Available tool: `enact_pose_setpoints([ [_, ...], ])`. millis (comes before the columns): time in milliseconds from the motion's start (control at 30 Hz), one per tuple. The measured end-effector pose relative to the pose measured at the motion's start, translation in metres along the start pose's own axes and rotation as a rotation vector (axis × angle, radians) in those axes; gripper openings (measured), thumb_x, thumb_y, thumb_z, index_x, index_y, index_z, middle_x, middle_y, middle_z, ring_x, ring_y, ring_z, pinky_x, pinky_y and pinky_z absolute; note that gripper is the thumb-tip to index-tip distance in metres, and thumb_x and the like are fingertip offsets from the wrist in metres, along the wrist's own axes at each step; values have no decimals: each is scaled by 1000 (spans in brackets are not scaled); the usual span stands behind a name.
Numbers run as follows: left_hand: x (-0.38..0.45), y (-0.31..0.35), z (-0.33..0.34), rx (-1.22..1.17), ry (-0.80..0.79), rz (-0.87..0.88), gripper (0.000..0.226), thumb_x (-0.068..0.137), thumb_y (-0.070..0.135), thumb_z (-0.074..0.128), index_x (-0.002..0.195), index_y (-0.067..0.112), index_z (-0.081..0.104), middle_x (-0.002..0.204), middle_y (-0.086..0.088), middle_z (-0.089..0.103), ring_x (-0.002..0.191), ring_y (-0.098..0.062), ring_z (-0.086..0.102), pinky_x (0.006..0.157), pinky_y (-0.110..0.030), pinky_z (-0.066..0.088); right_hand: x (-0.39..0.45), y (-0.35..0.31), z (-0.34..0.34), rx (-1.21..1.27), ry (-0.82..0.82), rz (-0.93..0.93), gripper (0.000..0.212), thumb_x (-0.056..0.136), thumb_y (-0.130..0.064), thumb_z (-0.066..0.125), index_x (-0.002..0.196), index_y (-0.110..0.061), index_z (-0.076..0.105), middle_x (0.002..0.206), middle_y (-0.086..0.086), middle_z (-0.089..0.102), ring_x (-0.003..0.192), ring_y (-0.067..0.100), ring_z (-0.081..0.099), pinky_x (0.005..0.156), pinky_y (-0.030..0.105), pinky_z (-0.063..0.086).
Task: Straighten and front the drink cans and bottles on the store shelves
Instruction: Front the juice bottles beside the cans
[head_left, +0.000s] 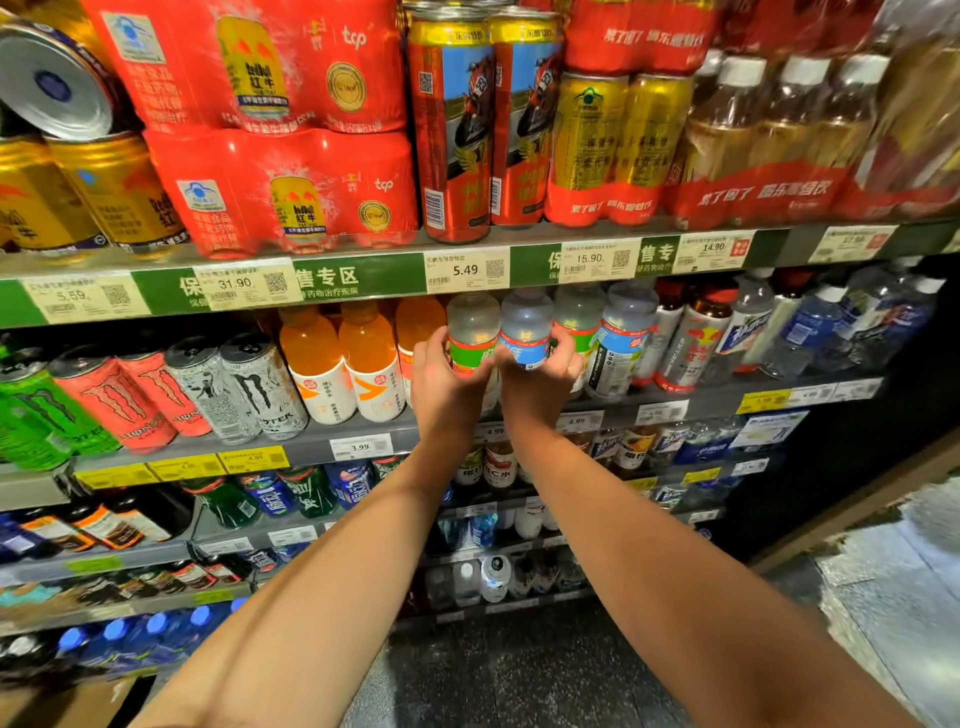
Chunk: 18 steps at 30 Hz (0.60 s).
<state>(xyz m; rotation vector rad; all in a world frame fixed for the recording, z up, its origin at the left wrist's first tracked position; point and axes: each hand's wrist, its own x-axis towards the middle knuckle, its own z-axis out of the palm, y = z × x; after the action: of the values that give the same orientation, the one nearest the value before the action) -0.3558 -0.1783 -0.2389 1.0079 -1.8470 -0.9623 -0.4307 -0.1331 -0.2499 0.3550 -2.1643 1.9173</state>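
On the second shelf (363, 441) stand two clear bottles side by side. My left hand (447, 382) wraps around the green-labelled bottle (471, 332). My right hand (540, 387) wraps around the blue-labelled bottle (525, 332) just to its right. Both bottles stand upright at the shelf front, their lower halves hidden by my fingers. More clear bottles with green and blue labels (621, 343) stand further right, and orange bottles (340, 358) stand to the left.
Monster cans (249, 389) lean at the left of the same shelf. Above, red multipacks (280, 192), tall red cans (452, 124) and gold cans (618, 140) fill the top shelf; one can (52, 78) lies tipped at upper left. Lower shelves hold more bottles. The floor lies at bottom right.
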Motion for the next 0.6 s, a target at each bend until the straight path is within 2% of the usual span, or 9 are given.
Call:
enact_pose_setpoints([
  [100, 1, -3, -1, -8, -1, 13, 69, 73, 45, 83, 131, 20, 55, 113, -4, 58, 106, -20, 56, 87, -33, 47, 0, -1, 1, 66, -26, 46, 65, 52, -30, 67, 114, -12, 56, 100, 9, 62, 92, 31, 58, 75, 43, 52],
  [233, -1, -3, -2, -3, -4, 55, 64, 74, 39, 84, 130, 19, 57, 112, -3, 60, 107, -17, 53, 80, -25, 38, 3, 1, 1, -26, 7, 0, 68, 45, -27, 71, 109, -4, 61, 94, 14, 60, 90, 31, 53, 75, 37, 47],
  [333, -4, -1, -3, -17, -15, 82, 51, 77, 35, 82, 121, 23, 60, 102, 6, 54, 95, -6, 48, 70, -12, 31, 4, 4, 2, -127, 18, -55, 66, 49, -34, 67, 108, -4, 63, 92, 16, 61, 86, 34, 56, 75, 35, 47],
  [433, -5, 0, -4, -19, -17, 99, 46, 80, 30, 81, 119, 19, 60, 101, 9, 49, 86, 8, 36, 71, 3, 29, 5, 12, 3, -236, 39, -137, 61, 59, -49, 60, 99, -5, 63, 89, 12, 62, 82, 33, 57, 72, 31, 40],
  [500, -5, 2, -4, -22, -24, 84, 43, 81, 25, 79, 118, 19, 60, 101, 8, 48, 84, 10, 35, 70, 3, 30, 6, 11, 2, -214, 61, -133, 62, 61, -56, 58, 96, -5, 62, 89, 12, 62, 82, 32, 57, 72, 31, 39],
  [600, -5, 4, -3, -31, -29, 68, 39, 81, 23, 77, 115, 23, 60, 99, 8, 49, 83, 8, 37, 68, 2, 31, 2, -1, -1, -82, 58, -78, 60, 58, -50, 63, 96, -4, 60, 90, 12, 64, 87, 32, 58, 72, 34, 44],
])
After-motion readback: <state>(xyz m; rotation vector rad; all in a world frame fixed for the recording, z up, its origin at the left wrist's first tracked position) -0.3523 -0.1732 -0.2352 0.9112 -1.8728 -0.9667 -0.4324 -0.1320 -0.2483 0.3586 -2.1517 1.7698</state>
